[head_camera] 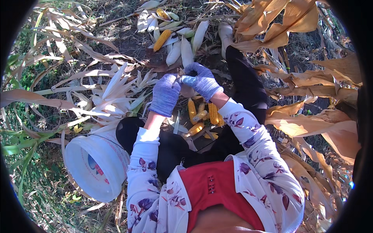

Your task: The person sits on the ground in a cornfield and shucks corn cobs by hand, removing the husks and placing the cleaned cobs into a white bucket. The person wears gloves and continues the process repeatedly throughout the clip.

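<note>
My left hand and my right hand, both in bluish-grey knit gloves, meet in front of me. Between them they pinch the dry tip of what looks like a husk-covered ear of corn; my fingers hide most of it. Below my wrists, several husked yellow ears lie on the ground between my legs. Beyond my hands is a loose pile of ears in pale husks. One bare yellow ear rests on that pile.
A white plastic bucket lies tipped at my left, its mouth towards me. Stripped husks are heaped beyond it. Dry corn stalks and leaves crowd the right side. My right leg stretches forward beside the pile.
</note>
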`<state>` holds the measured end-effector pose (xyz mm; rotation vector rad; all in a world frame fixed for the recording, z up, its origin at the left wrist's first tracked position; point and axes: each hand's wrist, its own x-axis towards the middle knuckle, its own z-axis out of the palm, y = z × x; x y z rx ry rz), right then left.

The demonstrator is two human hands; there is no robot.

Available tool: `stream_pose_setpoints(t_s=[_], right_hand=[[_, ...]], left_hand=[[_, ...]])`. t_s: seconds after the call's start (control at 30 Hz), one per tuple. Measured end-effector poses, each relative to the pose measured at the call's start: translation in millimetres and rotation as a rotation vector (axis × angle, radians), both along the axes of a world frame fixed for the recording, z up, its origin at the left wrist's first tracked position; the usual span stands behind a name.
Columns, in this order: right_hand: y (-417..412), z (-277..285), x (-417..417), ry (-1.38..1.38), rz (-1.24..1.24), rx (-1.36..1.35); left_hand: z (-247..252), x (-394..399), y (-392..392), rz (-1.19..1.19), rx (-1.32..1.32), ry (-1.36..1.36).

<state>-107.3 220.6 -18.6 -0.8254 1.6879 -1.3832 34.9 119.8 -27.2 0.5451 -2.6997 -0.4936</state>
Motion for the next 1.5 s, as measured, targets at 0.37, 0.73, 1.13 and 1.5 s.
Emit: stream_pose_setpoints(t_s=[0.37, 0.73, 1.13, 1.5], right_hand=[[4, -15, -10, -0.524, -0.035, -0.124], [19, -14, -18, 0.449, 0.394, 0.618], [4, -25, 12, 0.224, 0.348, 0.152], [-1, -36, 21, -0.167, 0.151, 0.317]], left_hand=[[-2, -1, -4, -0.02, 0.052, 0.064], [-1, 63, -107, 0.689, 0.845, 0.528], [-3, 17, -45, 0.031, 0.662, 0.332], [-10, -7, -38, 0.416, 1.081, 0.346]])
